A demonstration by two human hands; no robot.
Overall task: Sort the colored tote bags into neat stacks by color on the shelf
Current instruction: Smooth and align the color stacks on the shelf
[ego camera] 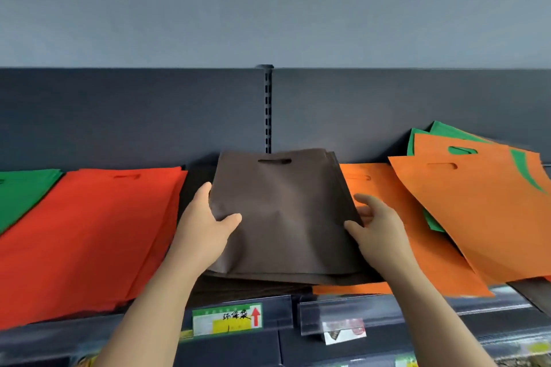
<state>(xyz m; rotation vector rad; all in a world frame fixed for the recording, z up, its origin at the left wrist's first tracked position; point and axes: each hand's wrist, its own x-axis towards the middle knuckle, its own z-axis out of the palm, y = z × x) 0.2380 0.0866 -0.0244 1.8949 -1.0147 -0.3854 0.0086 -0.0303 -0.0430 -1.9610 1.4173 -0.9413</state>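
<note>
A stack of brown tote bags (283,211) lies in the middle of the shelf, handle slot toward the back wall. My left hand (205,223) grips its left edge, thumb on top. My right hand (375,223) holds the right edge, thumb on the top bag and fingers spread past the edge. A red stack (98,232) lies to the left, with a green stack (21,194) at the far left. An orange stack (396,235) lies right of the brown one. A loose, skewed pile of orange bags (477,217) mixed with green bags (438,134) leans at the far right.
The dark shelf back panel (134,116) with a slotted upright (268,110) stands behind the bags. The shelf's front rail (387,316) carries a green and yellow price label (228,320) and clear tag holders. Lower shelves show below.
</note>
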